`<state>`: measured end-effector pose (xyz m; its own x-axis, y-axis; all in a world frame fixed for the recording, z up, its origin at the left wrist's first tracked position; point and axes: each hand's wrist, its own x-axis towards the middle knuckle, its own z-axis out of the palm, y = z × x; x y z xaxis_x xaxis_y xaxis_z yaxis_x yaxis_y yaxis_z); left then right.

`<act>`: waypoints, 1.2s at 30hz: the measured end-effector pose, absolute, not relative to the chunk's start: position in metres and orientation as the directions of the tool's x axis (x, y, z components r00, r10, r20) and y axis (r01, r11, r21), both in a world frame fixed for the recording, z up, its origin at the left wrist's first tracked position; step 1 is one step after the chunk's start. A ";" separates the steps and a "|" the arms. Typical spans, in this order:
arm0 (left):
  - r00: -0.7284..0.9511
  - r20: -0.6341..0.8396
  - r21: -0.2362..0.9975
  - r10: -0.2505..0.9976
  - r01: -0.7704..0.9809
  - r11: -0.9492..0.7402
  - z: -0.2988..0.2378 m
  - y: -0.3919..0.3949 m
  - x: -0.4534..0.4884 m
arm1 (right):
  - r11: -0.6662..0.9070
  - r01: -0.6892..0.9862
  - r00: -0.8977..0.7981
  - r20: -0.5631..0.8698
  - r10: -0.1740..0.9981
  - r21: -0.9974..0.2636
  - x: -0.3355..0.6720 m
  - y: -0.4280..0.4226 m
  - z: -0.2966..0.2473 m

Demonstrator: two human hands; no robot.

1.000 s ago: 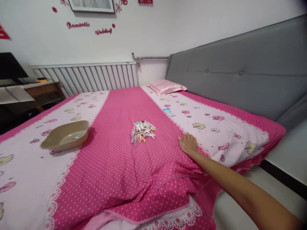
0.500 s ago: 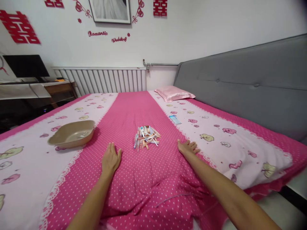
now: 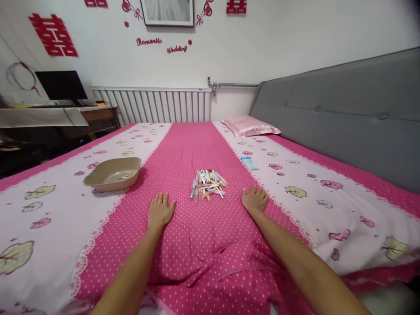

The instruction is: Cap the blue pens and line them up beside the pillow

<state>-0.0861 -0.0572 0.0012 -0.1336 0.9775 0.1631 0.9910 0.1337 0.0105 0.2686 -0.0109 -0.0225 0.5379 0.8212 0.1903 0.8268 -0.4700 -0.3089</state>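
My left hand (image 3: 160,210) lies palm down on the pink dotted bedsheet (image 3: 197,236), fingers stretched out and holding nothing. On the other side, my right hand (image 3: 255,200) rests flat on the sheet with its fingers a little spread, also empty. Between and slightly beyond the hands is a loose pile of pens (image 3: 209,184) in mixed colours, some of them thin and white. Several blue pens (image 3: 250,163) lie in a neat row past my right hand. A tan plastic basin (image 3: 113,174) sits beyond my left hand, with small pale items at its bottom that I cannot make out.
A pink satin pillow (image 3: 250,126) lies at the far right of the bed, by the grey padded headboard (image 3: 348,109). A white radiator (image 3: 154,106) runs along the back wall. A desk with a monitor (image 3: 61,85) stands at the far left.
The view has swung a little to the left, so things appear further right. My right hand has turned from partly on its side to flat, palm down. The pens and basin stay put.
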 end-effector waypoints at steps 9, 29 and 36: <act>-0.135 0.156 -0.008 0.979 0.990 0.138 0.003 -0.059 -0.086 | -0.435 0.854 0.499 0.216 0.839 -0.284 0.266 -0.014 -0.023; -0.135 0.146 -0.015 0.980 0.990 0.139 0.003 -0.060 -0.086 | -0.417 0.866 0.481 0.231 0.846 -0.276 0.265 -0.017 -0.021; -0.131 0.161 -0.015 0.978 0.991 0.135 0.001 -0.059 -0.087 | -0.420 0.867 0.482 0.233 0.845 -0.268 0.265 -0.015 -0.023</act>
